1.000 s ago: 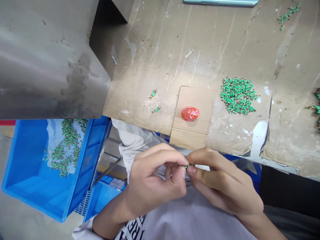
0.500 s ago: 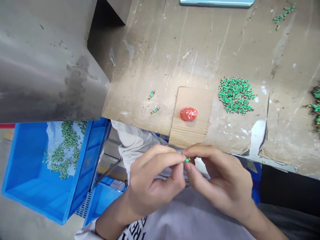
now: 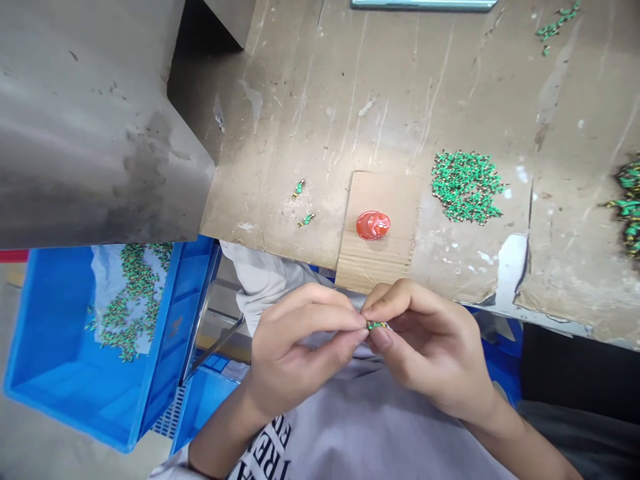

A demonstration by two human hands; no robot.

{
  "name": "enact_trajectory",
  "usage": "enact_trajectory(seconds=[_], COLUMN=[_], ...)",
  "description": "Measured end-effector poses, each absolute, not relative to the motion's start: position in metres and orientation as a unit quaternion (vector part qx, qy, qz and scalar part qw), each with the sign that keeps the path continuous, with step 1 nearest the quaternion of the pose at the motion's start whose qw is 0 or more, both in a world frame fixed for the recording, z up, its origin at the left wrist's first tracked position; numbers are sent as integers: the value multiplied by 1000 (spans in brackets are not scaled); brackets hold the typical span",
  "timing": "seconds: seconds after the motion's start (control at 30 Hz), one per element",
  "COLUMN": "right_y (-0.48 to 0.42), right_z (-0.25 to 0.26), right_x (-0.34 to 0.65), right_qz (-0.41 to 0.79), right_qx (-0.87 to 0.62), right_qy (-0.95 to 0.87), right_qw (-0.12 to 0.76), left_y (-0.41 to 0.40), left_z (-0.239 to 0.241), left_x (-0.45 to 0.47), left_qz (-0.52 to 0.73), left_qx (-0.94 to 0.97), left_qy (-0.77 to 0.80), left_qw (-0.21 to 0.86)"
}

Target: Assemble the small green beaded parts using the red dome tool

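My left hand (image 3: 295,350) and my right hand (image 3: 430,347) meet in front of my chest, just below the table's near edge. Both pinch one tiny green part with a brass-coloured end (image 3: 376,325) between thumb and forefinger. A pile of the same green parts (image 3: 465,185) lies on the cardboard-covered table (image 3: 400,87) to the right. Two single green parts (image 3: 303,203) lie left of a small red cap (image 3: 373,225).
A blue crate (image 3: 55,373) at the lower left holds several green parts on a white sheet. A grey metal chute (image 3: 85,120) fills the upper left. More green parts lie at the right edge (image 3: 627,207) and top right (image 3: 553,27). A flat teal object (image 3: 425,4) sits at the top.
Both hands have stayed pinched on the small part and drifted slightly up and left in view; the fingers have shifted a little around it.
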State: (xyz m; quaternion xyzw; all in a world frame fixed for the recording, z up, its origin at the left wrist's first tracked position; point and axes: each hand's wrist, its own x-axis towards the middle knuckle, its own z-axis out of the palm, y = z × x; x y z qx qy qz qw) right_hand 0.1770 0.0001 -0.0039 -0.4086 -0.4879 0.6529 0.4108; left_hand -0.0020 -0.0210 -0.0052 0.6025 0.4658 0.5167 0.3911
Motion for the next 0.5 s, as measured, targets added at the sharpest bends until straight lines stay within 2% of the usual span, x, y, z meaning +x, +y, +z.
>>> enact_trajectory(seconds=[0.27, 0.5], right_y=[0, -1], right_z=[-7, -7], right_x=[182, 180], right_qz=[735, 755], right_qx=[-342, -325], right_qy=[-437, -417], right_qw=[390, 388], left_y=[-20, -21], left_z=[-2, 2], left_x=[-8, -10], left_qz=[514, 488], left_qx=[635, 671], left_qy=[447, 448], left_qw=[364, 333])
